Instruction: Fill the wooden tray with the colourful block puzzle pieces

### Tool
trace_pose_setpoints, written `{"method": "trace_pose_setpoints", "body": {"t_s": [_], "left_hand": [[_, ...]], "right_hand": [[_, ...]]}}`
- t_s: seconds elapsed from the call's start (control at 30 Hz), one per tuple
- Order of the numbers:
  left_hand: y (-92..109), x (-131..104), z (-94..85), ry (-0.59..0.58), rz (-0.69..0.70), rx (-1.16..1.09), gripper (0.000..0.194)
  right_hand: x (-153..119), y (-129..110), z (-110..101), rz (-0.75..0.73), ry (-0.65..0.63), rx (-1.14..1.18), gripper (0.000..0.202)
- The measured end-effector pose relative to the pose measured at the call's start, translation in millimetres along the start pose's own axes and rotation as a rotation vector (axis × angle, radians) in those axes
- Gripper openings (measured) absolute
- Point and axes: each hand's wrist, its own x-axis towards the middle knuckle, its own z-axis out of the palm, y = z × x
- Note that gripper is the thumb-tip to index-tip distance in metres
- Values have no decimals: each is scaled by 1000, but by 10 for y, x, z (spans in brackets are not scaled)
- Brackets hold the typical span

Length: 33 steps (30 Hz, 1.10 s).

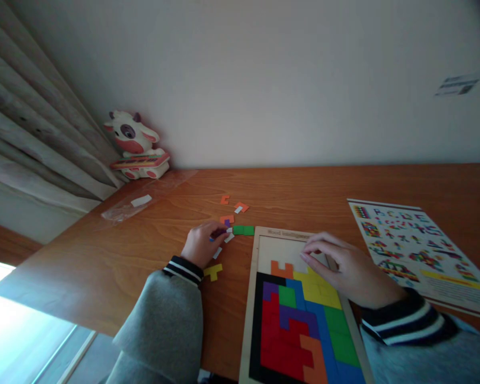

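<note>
My left hand (202, 242) is over the loose puzzle pieces left of the tray, thumb and forefinger bent together around a small puzzle piece (229, 230) that looks white. A bit of blue shows under the palm. Close by lie a green piece (243, 230), an orange piece (226, 219) with purple against it, white pieces (217, 253) and a yellow piece (213, 272). My right hand (340, 266), fingers stretched out, hovers over the upper right of the wooden puzzle tray (248, 304). Coloured blocks fill its lower part; an orange U-shaped piece (280, 269) sits along their upper edge.
A printed pattern sheet (420, 256) lies right of the tray. Farther back are two more orange pieces (224, 199). Clear plastic wrapping (124, 212) and a toy cow (138, 146) stand at the back left, near a curtain (36, 117). The wall borders the table's far edge.
</note>
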Motion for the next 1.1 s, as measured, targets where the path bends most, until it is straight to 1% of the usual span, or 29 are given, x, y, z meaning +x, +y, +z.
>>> {"method": "trace_pose_setpoints", "body": {"t_s": [0.07,0.17,0.2,0.27,0.33,0.37,0.43,0.53,0.63,0.77,0.83,0.97,1.1], "left_hand": [[62,-2,-1,45,70,-23,10],[197,-19,12,139,236,-83,5],[246,-29,21,140,279,-123,4],[335,-53,41,70,318,-238,6],[410,-76,57,-52,338,-347,8],[442,-86,61,-108,348,-381,8],[499,-100,61,-185,361,-405,8],[581,-115,50,-258,375,-407,8],[641,-134,57,-305,375,-395,12],[641,-153,129,-377,335,-340,15],[620,-151,172,-374,366,-309,17],[588,-132,215,-283,436,-187,15],[575,-120,229,-233,412,-106,18]], "right_hand": [[1,-6,-1,-6,6,3,21],[1,-3,-3,-8,4,0,20],[0,1,-2,-6,1,-2,20],[0,10,2,-3,-6,-5,20],[0,18,8,-2,-9,-7,19],[0,21,10,-2,-8,-9,19],[1,22,14,-4,-5,-12,19],[5,14,13,-7,-9,-8,19],[12,-7,7,-11,-7,-7,19],[20,-27,7,-14,-2,-9,19],[18,-20,15,-13,-8,-8,19],[8,8,34,-12,-23,-9,19],[13,-5,32,-6,-28,-10,20]]}}
